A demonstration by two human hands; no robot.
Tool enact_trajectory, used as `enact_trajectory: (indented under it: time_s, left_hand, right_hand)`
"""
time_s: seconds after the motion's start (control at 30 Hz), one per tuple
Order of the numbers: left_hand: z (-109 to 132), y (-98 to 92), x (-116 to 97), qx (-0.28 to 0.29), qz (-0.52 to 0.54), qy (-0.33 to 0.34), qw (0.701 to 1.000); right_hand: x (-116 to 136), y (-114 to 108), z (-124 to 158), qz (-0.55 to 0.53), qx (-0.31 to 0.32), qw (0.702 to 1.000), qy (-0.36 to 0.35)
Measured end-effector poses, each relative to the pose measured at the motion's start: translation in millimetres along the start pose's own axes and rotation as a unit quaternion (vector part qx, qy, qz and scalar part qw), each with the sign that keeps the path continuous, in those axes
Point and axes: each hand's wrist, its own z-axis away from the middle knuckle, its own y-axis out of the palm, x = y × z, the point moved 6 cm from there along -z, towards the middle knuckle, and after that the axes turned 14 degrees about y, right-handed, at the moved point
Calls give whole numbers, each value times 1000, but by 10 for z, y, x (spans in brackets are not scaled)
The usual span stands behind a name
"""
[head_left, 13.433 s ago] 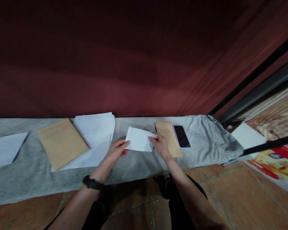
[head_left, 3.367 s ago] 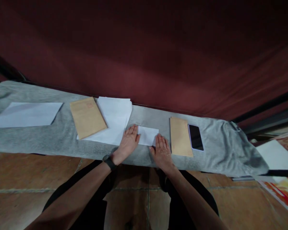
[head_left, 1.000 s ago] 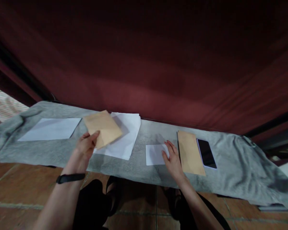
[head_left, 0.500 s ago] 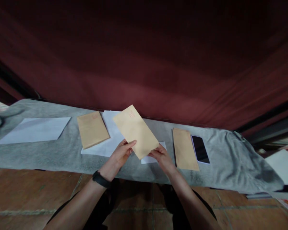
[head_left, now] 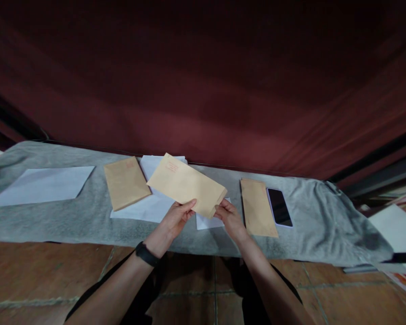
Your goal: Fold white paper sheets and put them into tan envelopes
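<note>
A tan envelope (head_left: 186,183) with faint red print near its far left corner is held above the cloth between both hands. My left hand (head_left: 177,219) grips its near long edge, thumb on top and fingers underneath. At the right end, my right hand (head_left: 229,219) pinches the edge by the flap, which looks folded over. Beneath the envelope lie white sheets of paper (head_left: 131,213) and a smaller white paper (head_left: 205,223), both partly covered. To the left, more tan envelopes (head_left: 126,183) rest partly on the sheets; to the right lies another tan envelope pile (head_left: 259,207).
A grey cloth (head_left: 311,216) covers the long narrow surface. A phone (head_left: 279,206) lies beside the right-hand envelopes. At the far left is a white sheet (head_left: 43,185). A dark red fabric backdrop (head_left: 203,90) rises behind, and tiled floor (head_left: 54,275) shows in front.
The held envelope has turned flatter, its printed end swinging left and down. Its right-end flap edge now shows, and my right hand has shifted slightly along that end.
</note>
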Motion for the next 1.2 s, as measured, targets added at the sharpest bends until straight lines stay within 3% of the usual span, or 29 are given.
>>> enact_trajectory:
  time_s: [0.2, 0.3, 0.4, 0.5, 0.57, 0.63, 0.67, 0.73, 0.8, 0.87, 0.93, 1.0, 1.2]
  left_hand:
    - [45, 37, 86, 36, -13, -47, 998]
    - [92, 62, 130, 59, -47, -57, 996]
    - [149, 86, 180, 95, -93, -65, 989]
    - [231, 151, 246, 191, -182, -79, 961]
    - [251, 208, 178, 247, -283, -1, 927]
    - [272, 301, -55, 265, -404, 190, 854]
    - [318, 363, -197, 263, -461, 302, 792]
    - [435, 473, -362, 271, -563, 446, 641]
    - [488, 520, -404, 276, -635, 498, 522]
    - [479, 519, -373, 291, -676, 502, 454]
    - [446, 497, -305, 317, -694, 488, 425]
    - [408, 465, -239, 340, -701, 468, 418]
    - [314, 393, -187, 372, -693, 405, 466]
  right_hand:
    - [-18, -64, 10, 16, 11, 999, 27]
    - [19, -71, 8, 56, 4, 998, 8]
    - [120, -143, -6, 106, -51, 991, -60]
    - [231, -303, 20, 133, -149, 971, -128]
    - [286, -389, 56, 163, -183, 958, -148]
    - [326, -433, 92, 192, -173, 955, -147]
    - [340, -442, 110, 198, -156, 958, -140]
    - [354, -433, 143, 193, -103, 969, -115]
    - [340, -391, 166, 182, -41, 980, -71]
    - [315, -346, 188, 174, 6, 984, -26]
    - [299, -325, 209, 160, 26, 987, 3]
    - [295, -321, 226, 146, 29, 989, 18]
    - [311, -317, 249, 135, 40, 990, 31]
